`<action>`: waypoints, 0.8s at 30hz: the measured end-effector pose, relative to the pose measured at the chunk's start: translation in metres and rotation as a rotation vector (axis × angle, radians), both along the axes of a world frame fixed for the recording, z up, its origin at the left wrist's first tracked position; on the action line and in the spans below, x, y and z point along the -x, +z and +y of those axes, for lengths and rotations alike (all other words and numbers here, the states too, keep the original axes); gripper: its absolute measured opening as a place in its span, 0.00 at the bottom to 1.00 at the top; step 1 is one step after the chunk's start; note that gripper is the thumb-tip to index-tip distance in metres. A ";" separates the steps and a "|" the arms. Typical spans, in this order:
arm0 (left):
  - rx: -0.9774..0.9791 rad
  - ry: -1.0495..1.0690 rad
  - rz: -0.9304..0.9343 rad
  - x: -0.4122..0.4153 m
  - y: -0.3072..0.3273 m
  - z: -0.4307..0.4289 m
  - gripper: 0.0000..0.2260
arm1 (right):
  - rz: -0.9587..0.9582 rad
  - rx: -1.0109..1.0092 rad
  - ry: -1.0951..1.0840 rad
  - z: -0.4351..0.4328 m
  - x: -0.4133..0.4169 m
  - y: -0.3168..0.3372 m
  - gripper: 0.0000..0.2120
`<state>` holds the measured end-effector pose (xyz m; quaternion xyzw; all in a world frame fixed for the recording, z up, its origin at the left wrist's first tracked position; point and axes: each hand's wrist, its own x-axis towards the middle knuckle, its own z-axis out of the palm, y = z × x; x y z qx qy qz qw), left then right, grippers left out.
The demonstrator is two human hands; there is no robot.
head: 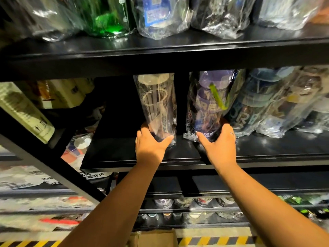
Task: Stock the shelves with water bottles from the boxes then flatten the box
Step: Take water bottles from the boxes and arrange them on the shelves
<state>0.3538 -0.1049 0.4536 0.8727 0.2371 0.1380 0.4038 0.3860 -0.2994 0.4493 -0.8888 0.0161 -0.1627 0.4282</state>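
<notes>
Left grip (pixel 150 143) grasps a clear bottle (pixel 156 104); right grip (pixel 219 139) grasps a purple bottle (pixel 208 104), both standing on the shelf (pixel 121 148).

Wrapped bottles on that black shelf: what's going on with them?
A person is stocking the middle shelf with two bare hands. The left hand grips the base of a clear bottle in plastic wrap, and the right hand grips the base of a purple bottle, also wrapped. Both bottles stand on the shelf, left of a row of other wrapped bottles. A cardboard box sits on the floor below.
</notes>
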 end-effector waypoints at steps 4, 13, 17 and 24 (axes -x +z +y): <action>-0.083 -0.002 0.064 -0.017 -0.003 -0.010 0.33 | 0.005 0.022 -0.008 0.000 -0.001 -0.001 0.24; -0.172 -0.006 0.026 -0.022 -0.009 -0.022 0.37 | -0.001 0.063 -0.026 0.001 -0.002 -0.003 0.24; -0.125 -0.071 0.016 -0.013 -0.009 -0.019 0.41 | 0.025 0.075 -0.038 0.000 -0.001 -0.001 0.27; -0.337 -0.259 -0.242 0.065 -0.034 0.002 0.38 | -0.035 0.214 -0.016 0.001 0.047 -0.020 0.36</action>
